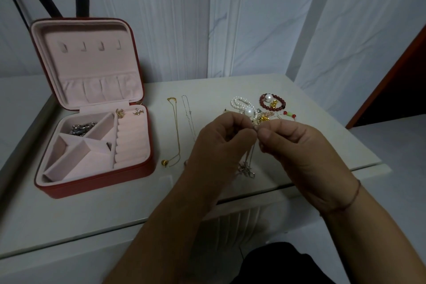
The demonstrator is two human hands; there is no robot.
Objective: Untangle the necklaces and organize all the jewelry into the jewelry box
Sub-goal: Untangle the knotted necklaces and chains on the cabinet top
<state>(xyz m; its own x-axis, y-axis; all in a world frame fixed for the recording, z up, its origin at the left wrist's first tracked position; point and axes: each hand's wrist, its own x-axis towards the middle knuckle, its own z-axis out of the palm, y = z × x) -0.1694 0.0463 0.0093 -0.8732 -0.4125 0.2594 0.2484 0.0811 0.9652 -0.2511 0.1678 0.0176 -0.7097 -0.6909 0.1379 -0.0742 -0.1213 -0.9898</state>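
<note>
Dark cloth fills the bottom edge, cut off by the frame, with both forearms reaching out above it.

At far left a square jewelry box stands open on the white table. It has a red leather-like shell and a pink velvety lining. Its upright lid has four small hooks and a gathered pocket. A heap of silvery pieces lies in the back triangular compartment, too small to tell apart. Two small gold ornaments sit above the ring rolls, their shapes unclear.

Just right of the box a gold necklace lies stretched out, with a round gold pendant at its near end. Beside it lies a thin silver chain, faint against the table, its lower part hidden behind the left hand.

That hand's fingers are curled, thumb against fingertips, pinching a silver necklace. The right hand pinches the same necklace just beside it. The chain hangs between the palms down to a tangled metal pendant. The exact pinch point is hard to see. A red thread circles the right wrist.

Behind the hands sits a jumbled pile, partly hidden by the knuckles: a pearl strand, gold bits, and a red bead bracelet with one white pearl.
</note>
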